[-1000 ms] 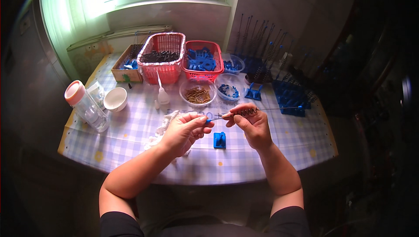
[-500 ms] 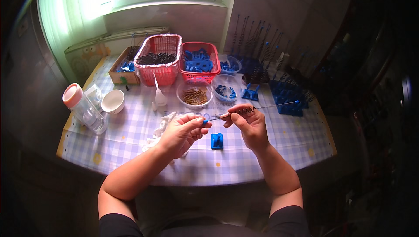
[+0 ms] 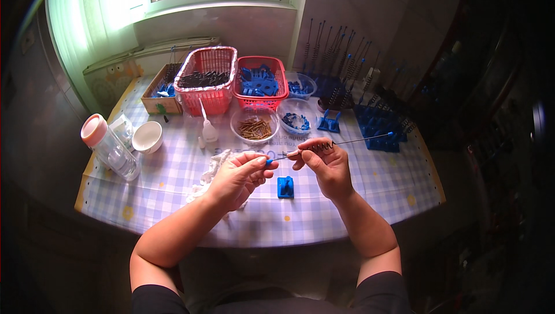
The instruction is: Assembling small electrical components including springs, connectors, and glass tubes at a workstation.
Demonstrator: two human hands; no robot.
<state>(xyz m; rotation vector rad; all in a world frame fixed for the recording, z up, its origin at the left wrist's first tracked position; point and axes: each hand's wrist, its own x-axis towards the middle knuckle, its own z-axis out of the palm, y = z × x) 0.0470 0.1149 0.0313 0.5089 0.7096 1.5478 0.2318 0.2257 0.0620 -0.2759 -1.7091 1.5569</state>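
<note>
A thin metal rod (image 3: pixel 364 139) with a small blue tip at its right end runs between both hands above the table. My left hand (image 3: pixel 240 180) pinches a small blue cap (image 3: pixel 269 162) at the rod's left end between thumb and fingers. Closed around the rod farther right is my right hand (image 3: pixel 328 169), with a black coil spring (image 3: pixel 321 147) and a copper-coloured sleeve (image 3: pixel 296 154) on the rod at its fingers. Below the hands, a blue plastic base (image 3: pixel 285 187) with a raised part rests on the cloth.
Along the back stand red baskets (image 3: pixel 207 97) (image 3: pixel 260 101) of black springs and blue parts, and bowls of brass-coloured tubes (image 3: pixel 254 129) and blue pieces (image 3: pixel 296 121). A bottle (image 3: pixel 110 146), white bowl (image 3: pixel 148 137) and squeeze bottle (image 3: pixel 208 131) are left. Upright sprung rods on blue bases (image 3: pixel 378 129) stand right.
Both hands keep their grip on the rod and its parts, with barely any movement. The whole view has shifted slightly.
</note>
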